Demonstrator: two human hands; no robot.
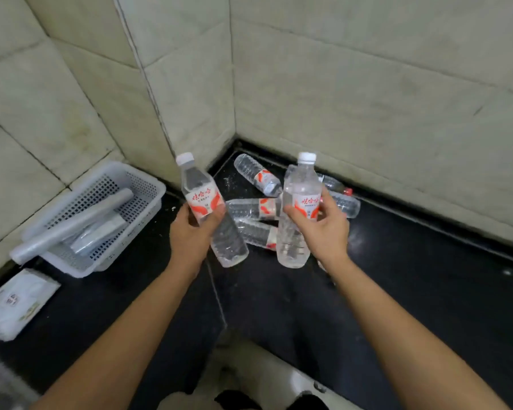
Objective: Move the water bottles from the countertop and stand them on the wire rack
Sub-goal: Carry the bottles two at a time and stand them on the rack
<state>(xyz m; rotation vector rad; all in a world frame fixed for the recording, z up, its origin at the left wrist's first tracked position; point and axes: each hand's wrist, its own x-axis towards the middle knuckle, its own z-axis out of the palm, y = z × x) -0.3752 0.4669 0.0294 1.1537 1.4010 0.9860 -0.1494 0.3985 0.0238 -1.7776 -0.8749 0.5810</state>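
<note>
My left hand (191, 229) grips a clear water bottle (203, 199) with a white cap and a red-and-white label, tilted with its cap to the upper left. My right hand (323, 229) holds a second, nearly upright bottle (299, 199) by its label. Both are lifted above the black countertop (412, 291). Behind them, several more bottles lie on their sides in the corner, among them one (256, 173) near the wall, one (252, 208) between my hands and one (342, 202) at the right. No wire rack is in view.
A white perforated plastic basket (107, 255) holding plastic-wrap rolls sits at the left against the tiled wall. A white packet (15, 303) lies at the counter's left front. Tiled walls close the corner behind the bottles.
</note>
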